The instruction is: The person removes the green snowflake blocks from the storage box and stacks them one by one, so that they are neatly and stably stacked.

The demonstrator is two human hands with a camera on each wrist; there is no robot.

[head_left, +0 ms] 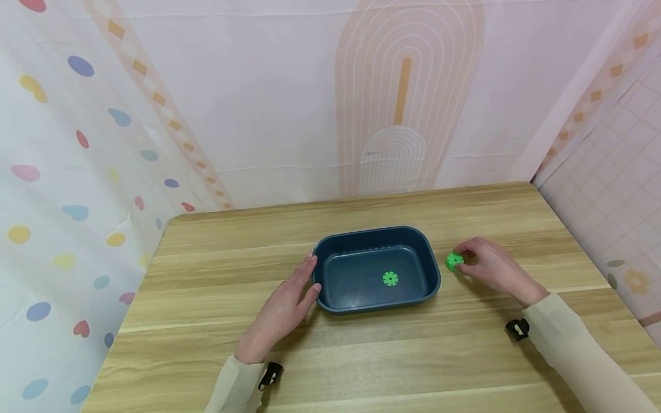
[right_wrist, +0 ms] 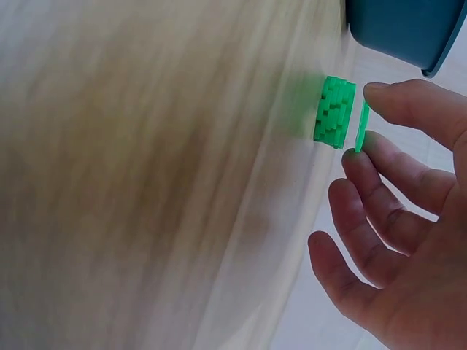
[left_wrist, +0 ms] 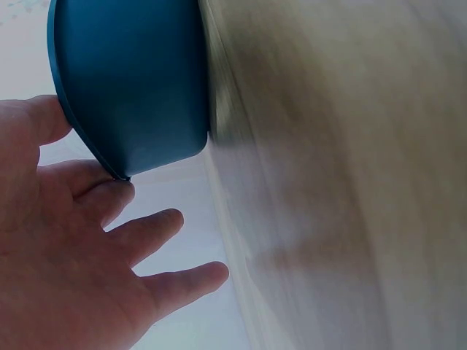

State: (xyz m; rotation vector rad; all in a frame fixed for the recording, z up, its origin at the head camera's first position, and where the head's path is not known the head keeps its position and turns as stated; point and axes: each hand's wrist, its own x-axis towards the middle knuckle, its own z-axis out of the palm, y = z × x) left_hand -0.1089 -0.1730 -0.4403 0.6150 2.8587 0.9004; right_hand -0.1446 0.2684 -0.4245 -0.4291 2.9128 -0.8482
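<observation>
A dark blue rectangular plastic basin (head_left: 356, 310) stands on the wooden table, with one green notched disc (head_left: 390, 279) lying flat inside. At the basin's left end, my left hand (head_left: 281, 310) touches the rim with thumb and forefinger, its other fingers extended and apart. To the right of the basin, my right hand (head_left: 493, 267) pinches another thin green disc (right_wrist: 363, 125) between thumb and fingertips. Just below that disc, a short gap apart, stands a stack of several green discs (right_wrist: 335, 113) on the tabletop.
The wooden table (head_left: 206, 355) reaches back to a patterned cloth backdrop (head_left: 279, 115). More cloth (head_left: 62, 241) hangs along the left side and also on the right. A small black clip (head_left: 517, 330) shows beside the right sleeve.
</observation>
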